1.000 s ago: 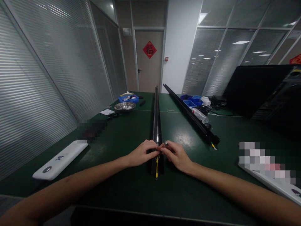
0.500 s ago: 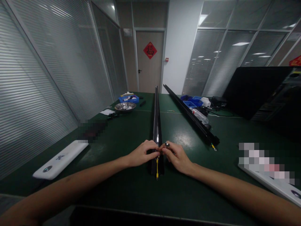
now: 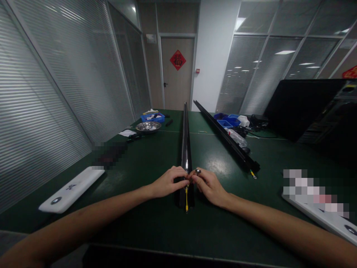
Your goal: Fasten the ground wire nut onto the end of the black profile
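A long black channel-shaped rail [image 3: 185,145] runs away from me along the middle of the table. Over its near end, my left hand [image 3: 171,181] is closed, thumb and fingers pinched together. My right hand [image 3: 209,186] meets it from the other side, fingertips also closed. Whatever sits between the fingertips is too small and covered to name. A shiny metal piece [image 3: 198,171] shows at the right fingers; whether it is worn or held I cannot tell. Below the hands, a yellow wire [image 3: 186,197] with a ring terminal hangs toward the rail's near end.
A second black rail [image 3: 228,139] lies slanted to the right, with a yellow ring-terminal lead [image 3: 253,174]. Blue bins [image 3: 227,121] and a plastic bottle [image 3: 237,137] are beside it. A metal bowl [image 3: 148,127], a blue tray [image 3: 153,118] and a white device [image 3: 72,190] are at left.
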The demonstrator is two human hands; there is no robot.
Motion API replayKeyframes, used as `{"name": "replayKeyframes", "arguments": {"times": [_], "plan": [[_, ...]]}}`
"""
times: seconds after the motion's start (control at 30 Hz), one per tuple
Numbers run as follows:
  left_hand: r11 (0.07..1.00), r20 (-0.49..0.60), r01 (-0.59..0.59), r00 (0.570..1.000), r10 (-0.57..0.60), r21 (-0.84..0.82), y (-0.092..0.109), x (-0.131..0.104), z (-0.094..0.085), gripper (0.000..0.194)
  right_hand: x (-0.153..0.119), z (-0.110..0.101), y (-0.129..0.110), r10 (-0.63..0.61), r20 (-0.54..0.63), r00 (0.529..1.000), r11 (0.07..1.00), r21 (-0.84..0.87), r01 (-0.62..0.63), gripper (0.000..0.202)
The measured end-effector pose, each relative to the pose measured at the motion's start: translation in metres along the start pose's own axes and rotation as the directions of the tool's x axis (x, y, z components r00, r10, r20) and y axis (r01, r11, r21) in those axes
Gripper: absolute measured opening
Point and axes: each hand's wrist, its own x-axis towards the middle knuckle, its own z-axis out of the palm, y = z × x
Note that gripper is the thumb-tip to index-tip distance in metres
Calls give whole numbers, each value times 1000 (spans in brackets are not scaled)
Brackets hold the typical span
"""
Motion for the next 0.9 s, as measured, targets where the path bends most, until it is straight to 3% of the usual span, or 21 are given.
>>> {"name": "replayKeyframes", "arguments": {"times": [0.9], "plan": [[1000,4,5,1000,-5,9,-1,-1,0,26,-1,0,4,-42,22,999,998,38,41,29]]}}
